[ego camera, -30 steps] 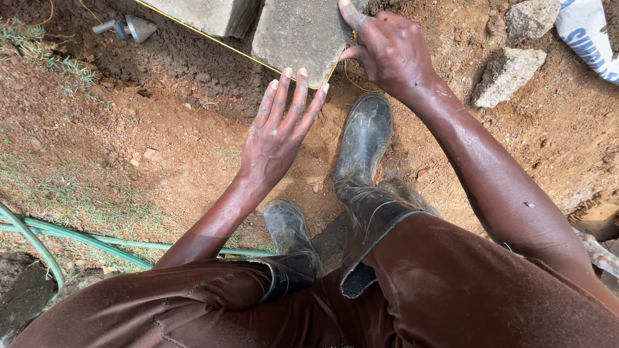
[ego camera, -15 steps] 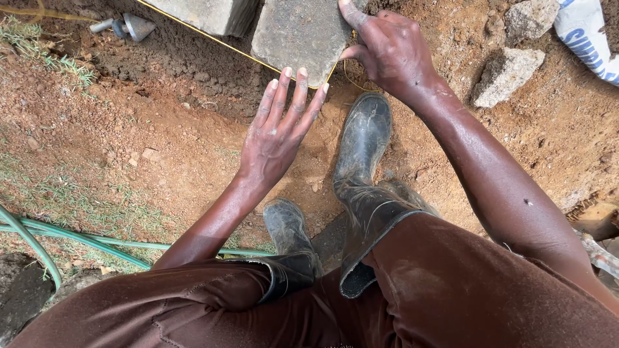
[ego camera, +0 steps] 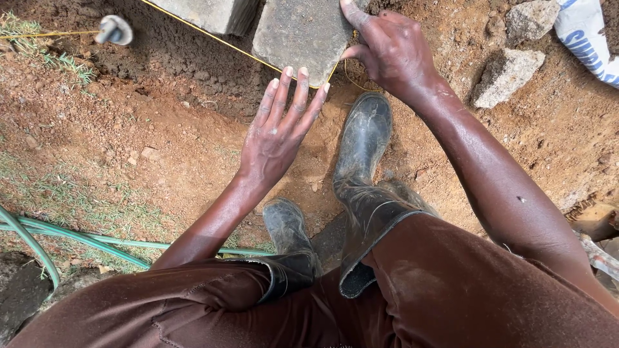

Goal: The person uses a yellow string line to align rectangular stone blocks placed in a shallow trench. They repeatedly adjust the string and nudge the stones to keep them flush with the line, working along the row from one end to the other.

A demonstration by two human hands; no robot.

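Stone block (ego camera: 300,35): top cut off by frame; long axis indeterminate. My right hand (ego camera: 387,48) grips its right edge; my left hand (ego camera: 280,132), fingers spread, touches its near edge.

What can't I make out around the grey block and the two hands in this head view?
- Grey block: far end cut off by the top edge.
- Right hand: fingers past the block's side, grip unclear.
- Left hand: fingertips at the block's near edge; contact unclear.
- Yellow string: hidden beneath the block.
- White bag: cut off by the right edge.
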